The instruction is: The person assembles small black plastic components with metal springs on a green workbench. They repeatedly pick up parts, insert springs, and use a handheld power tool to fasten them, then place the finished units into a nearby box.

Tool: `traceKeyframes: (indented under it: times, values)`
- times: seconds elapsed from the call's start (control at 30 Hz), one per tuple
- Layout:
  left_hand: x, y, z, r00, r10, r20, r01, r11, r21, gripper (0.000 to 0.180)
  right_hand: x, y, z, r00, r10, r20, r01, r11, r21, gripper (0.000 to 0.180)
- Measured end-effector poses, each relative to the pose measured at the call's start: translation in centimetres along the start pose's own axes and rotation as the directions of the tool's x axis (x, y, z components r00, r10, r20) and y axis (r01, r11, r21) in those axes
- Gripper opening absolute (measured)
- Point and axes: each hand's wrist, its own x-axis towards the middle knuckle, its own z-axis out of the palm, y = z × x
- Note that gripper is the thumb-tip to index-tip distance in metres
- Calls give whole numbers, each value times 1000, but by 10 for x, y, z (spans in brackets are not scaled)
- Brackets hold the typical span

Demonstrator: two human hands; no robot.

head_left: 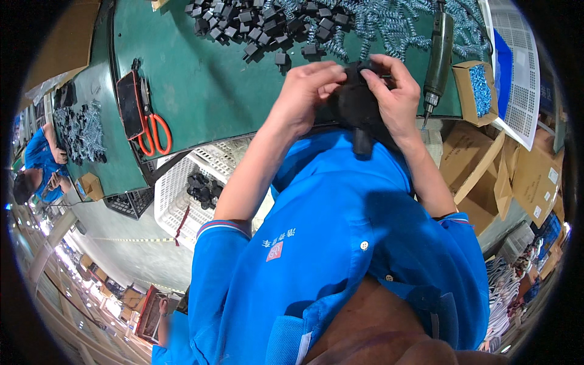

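Note:
At the near edge of the green bench I hold a dark black part with a rounded body and a short stub pointing down toward me. My left hand is closed, thumb and fingers pinched at the part's upper left side. Curled over its upper right side, my right hand grips it with thumb and forefinger. Whatever lies between the fingertips is too dark and small to make out. Beyond my hands is a heap of small black blocks, and to its right a pile of metal coil springs.
A green power screwdriver hangs or lies to the right, bit toward me, beside a small box of screws. Orange-handled scissors and a phone lie left. A white crate stands below; cartons stand right. Other people work at left.

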Motion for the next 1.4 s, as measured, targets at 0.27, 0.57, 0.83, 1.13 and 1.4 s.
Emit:
traceKeyframes:
  times: [0.27, 0.57, 0.83, 1.13, 1.4]
  values:
    - [-41, -25, 12, 996, -30, 83, 50, 967, -251, 37, -24, -38, -8, 997, -75, 4, 73, 985, 155, 25]
    - [-49, -50, 30, 965, 254, -71, -263, 934, -241, 43, -17, -46, -18, 968, -233, 88, 213, 957, 200, 26]
    - [-44, -12, -11, 891, 452, -37, -423, 859, 289, 26, -14, -27, 14, 980, 8, 197, -59, 966, 252, 22]
    - [19, -57, -21, 367, 843, 392, -269, -307, 913, 33, -5, 57, 33, 921, -152, 359, 120, 987, 111, 21]
    - [12, -38, -8, 540, 806, 243, -186, -168, 968, 15, 8, 40, 35, 900, -279, 335, 389, 861, -329, 25]
